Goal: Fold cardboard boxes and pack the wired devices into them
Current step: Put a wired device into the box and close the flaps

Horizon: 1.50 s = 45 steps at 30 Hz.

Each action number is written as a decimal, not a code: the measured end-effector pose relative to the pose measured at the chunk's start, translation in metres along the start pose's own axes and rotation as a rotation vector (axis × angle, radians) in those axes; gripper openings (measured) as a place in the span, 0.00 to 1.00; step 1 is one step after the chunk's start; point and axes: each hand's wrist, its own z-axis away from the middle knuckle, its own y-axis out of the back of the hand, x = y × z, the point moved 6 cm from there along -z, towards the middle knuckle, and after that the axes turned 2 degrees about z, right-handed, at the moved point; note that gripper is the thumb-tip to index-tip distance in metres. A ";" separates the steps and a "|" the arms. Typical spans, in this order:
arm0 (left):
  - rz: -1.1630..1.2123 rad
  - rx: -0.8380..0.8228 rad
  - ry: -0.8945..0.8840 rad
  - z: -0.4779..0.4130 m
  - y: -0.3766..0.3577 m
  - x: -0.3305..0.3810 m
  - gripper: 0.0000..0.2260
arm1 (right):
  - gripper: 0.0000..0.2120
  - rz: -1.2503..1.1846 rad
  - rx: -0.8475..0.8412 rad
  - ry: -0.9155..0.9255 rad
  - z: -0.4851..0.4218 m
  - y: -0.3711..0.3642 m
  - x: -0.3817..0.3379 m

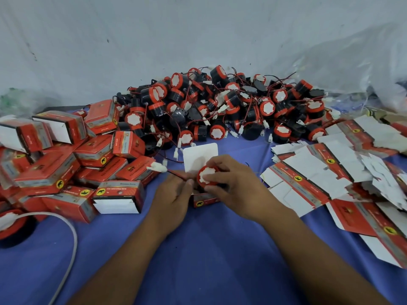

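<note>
At the table's middle a small red box (203, 200) stands with its white lid flap (199, 156) raised at the back. My right hand (233, 186) grips a red-rimmed black wired device (206, 176) at the box mouth, fingers curled over its white face. My left hand (174, 192) pinches the device's red and black wire (176, 173), which ends in a white plug (159, 167) out to the left. The box body is mostly hidden behind both hands.
A big heap of wired devices (220, 106) fills the back. Folded red boxes (66, 157) pile up at the left. Flat unfolded box blanks (330, 172) spread over the right. A grey cable (70, 245) and a tape roll (13, 227) lie front left on the blue cloth (198, 249).
</note>
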 end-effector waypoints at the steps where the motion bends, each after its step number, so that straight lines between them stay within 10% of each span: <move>1: 0.007 0.015 0.000 0.000 0.000 0.000 0.11 | 0.07 0.006 -0.022 -0.004 0.000 -0.003 -0.002; 9: -0.148 0.203 -0.040 -0.003 0.012 0.000 0.17 | 0.12 0.033 -0.054 -0.042 -0.002 -0.012 -0.005; 19: -0.265 -0.051 -0.244 0.003 -0.009 0.011 0.12 | 0.07 -0.164 0.215 0.083 -0.004 0.009 -0.030; 31: 0.144 0.007 0.131 -0.002 0.004 -0.010 0.08 | 0.09 -0.205 0.213 -0.209 0.002 -0.001 0.001; 45: 0.263 0.182 0.475 -0.003 0.011 -0.032 0.19 | 0.11 -0.152 0.229 0.074 -0.003 -0.004 -0.026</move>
